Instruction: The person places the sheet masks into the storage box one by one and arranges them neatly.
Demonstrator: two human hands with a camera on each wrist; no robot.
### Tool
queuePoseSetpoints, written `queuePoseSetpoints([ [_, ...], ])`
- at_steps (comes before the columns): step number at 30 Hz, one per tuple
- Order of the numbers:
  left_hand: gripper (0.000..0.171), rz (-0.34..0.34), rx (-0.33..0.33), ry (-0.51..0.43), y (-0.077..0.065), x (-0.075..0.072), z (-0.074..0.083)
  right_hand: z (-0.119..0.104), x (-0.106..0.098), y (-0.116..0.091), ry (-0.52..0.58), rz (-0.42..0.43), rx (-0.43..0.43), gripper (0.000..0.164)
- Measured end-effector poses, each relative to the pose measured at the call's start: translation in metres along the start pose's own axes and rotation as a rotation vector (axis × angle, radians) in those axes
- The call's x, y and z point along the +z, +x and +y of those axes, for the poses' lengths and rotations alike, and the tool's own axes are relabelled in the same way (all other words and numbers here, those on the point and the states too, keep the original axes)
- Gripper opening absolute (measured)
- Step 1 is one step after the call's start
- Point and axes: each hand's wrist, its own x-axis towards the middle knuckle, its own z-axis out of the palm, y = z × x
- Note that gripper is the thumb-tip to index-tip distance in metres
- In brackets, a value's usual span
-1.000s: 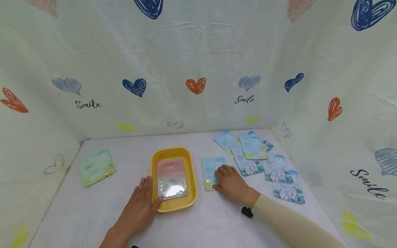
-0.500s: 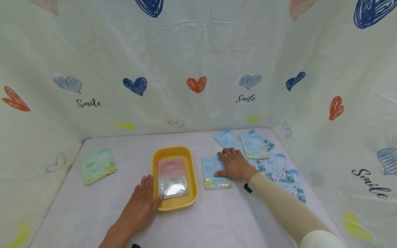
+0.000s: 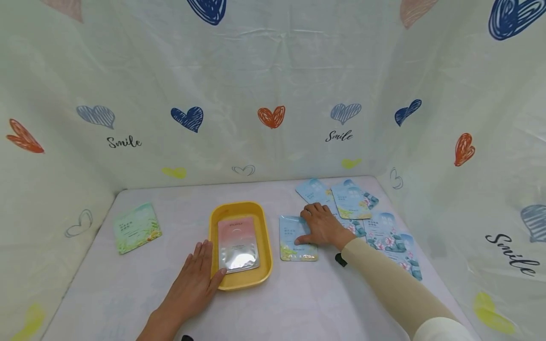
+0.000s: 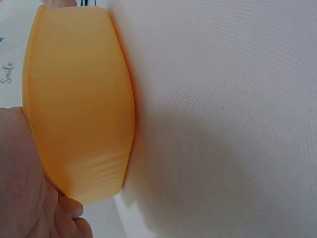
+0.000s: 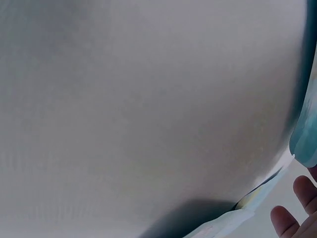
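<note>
In the head view my left hand (image 3: 189, 279) lies along the left side of a yellow tray (image 3: 241, 284), fingers straight and thumb at its near rim. The left wrist view shows this hand against the yellow wall (image 4: 81, 99). A pink and silver facial mask packet (image 3: 238, 244) lies inside the tray. To the tray's right, my right hand (image 3: 323, 226) rests over the right edge of a light blue facial mask packet (image 3: 294, 251), with the thumb on its face and the fingers spread toward its far corner. Fingertips (image 5: 285, 221) show at the right wrist view's lower right.
Several overlapping blue facial mask packets (image 3: 351, 201) lie at the back right, others with pink flowers (image 3: 381, 232) nearer the right table edge. A green packet (image 3: 136, 228) lies at the left. Heart-printed curtains (image 3: 230, 71) enclose the white table.
My right hand has shifted away and slightly right over the blue packet, baring more of its near end, then stays nearly still. The left hand and tray hold their places.
</note>
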Motion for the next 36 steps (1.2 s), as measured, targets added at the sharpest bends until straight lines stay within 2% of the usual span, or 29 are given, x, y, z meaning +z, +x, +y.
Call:
queuePoseSetpoints([
  [8,0.088,-0.012,-0.012,0.011,0.000,0.002,-0.001,-0.004,-0.003,-0.001,0.051,0.002,0.020,0.090],
  [10,0.087,-0.015,-0.011,0.008,0.000,0.002,-0.001,-0.008,-0.008,-0.002,0.099,0.004,0.039,0.089],
  [15,0.087,-0.015,-0.004,-0.012,-0.001,0.000,0.000,-0.015,-0.024,-0.003,0.363,0.016,0.117,0.078],
  [18,0.087,-0.020,-0.006,-0.021,-0.001,-0.001,0.000,-0.016,-0.031,-0.004,0.534,0.037,0.171,0.078],
  [22,0.087,-0.034,-0.016,-0.019,-0.001,-0.001,0.001,-0.015,-0.034,-0.004,0.751,0.062,0.260,0.081],
  [25,0.087,-0.039,-0.020,-0.017,-0.001,0.000,0.000,-0.015,-0.034,-0.003,0.861,0.067,0.321,0.071],
  [28,0.087,-0.034,-0.017,-0.015,-0.001,0.000,-0.001,-0.015,-0.032,-0.003,0.875,0.073,0.352,0.051],
  [31,0.087,-0.034,-0.016,-0.021,-0.001,0.000,-0.001,-0.015,-0.031,-0.004,0.860,0.078,0.367,0.038],
  [33,0.087,-0.040,-0.020,-0.023,0.000,0.000,-0.001,-0.014,-0.030,-0.005,0.868,0.073,0.365,0.036],
  [36,0.088,-0.055,-0.030,-0.025,0.000,0.000,-0.001,-0.012,-0.029,-0.007,0.945,0.036,0.352,0.039],
])
